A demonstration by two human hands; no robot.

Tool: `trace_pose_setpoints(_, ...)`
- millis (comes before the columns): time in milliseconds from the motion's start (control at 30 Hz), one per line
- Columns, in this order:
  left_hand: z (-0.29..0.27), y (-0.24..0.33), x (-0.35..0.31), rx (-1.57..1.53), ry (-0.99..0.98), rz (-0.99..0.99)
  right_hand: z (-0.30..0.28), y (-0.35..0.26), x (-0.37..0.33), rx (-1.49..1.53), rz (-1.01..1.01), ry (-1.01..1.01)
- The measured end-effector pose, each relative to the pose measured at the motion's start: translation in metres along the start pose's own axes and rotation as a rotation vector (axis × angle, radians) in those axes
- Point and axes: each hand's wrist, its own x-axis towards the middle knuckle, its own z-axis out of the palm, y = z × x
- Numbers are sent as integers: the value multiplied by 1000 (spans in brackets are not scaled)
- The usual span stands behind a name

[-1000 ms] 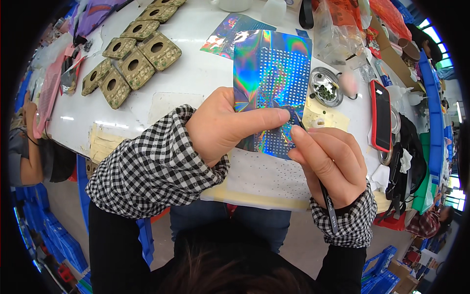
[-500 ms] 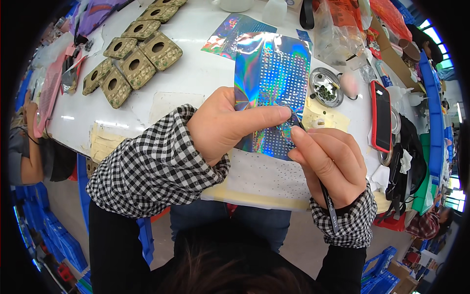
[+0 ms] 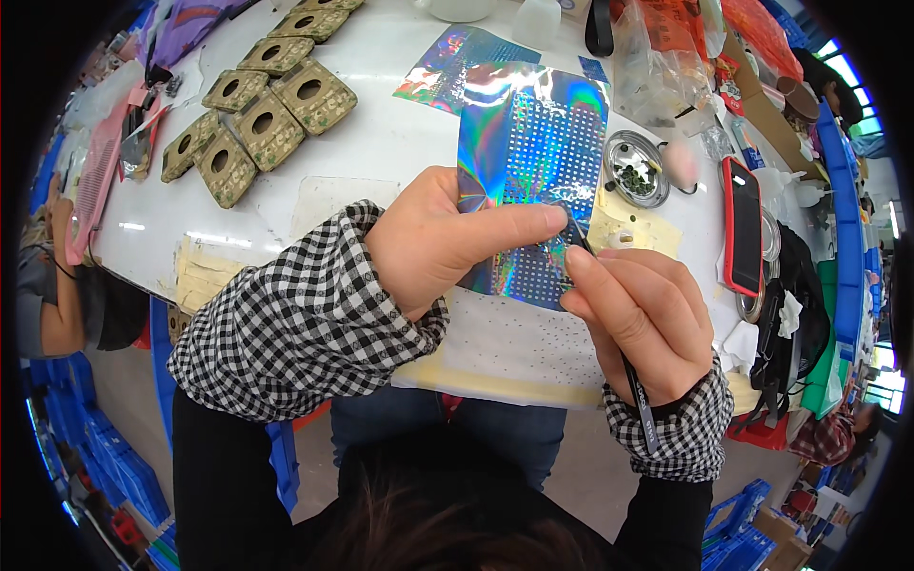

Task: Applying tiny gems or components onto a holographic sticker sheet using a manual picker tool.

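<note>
A shiny holographic sheet (image 3: 562,124) with rows of small pale squares is held up over the table by my left hand (image 3: 443,238), whose thumb presses on its front. My right hand (image 3: 647,309) grips black tweezers (image 3: 640,400); their tip meets the sheet beside my left thumb. What lies between the tips is too small to make out. Beneath the hands lies a white paper (image 3: 514,347) strewn with tiny dark specks. Just right of the sheet stands a round metal dish (image 3: 636,143) with small dark green bits in it.
Several camouflage-patterned square pieces with round holes (image 3: 262,124) lie at the left. Another holographic sheet (image 3: 443,76) is behind mine. A red-cased phone (image 3: 741,226), plastic bags (image 3: 657,76) and a black bag (image 3: 795,305) crowd the right. A person's arm (image 3: 62,295) shows at the far left.
The holographic sheet has shifted very slightly to the right and its reflections differ. Both hands keep almost the same place and grip.
</note>
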Motion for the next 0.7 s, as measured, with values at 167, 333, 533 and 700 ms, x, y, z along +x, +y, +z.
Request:
trace_pose_setpoints(167,-1,2,-1,20,8,-28,1,1,0,-2,-1,10)
trace_pose_setpoints(333,-1,1,0,-1,3,-18,1,1,-1,-3,1,12)
trace_pose_setpoints(533,0,0,0,-16,15,-4,2,0,-1,-4,-3,10)
trace_pose_setpoints(700,0,1,0,-1,30,-15,-1,1,-1,-20,13,24)
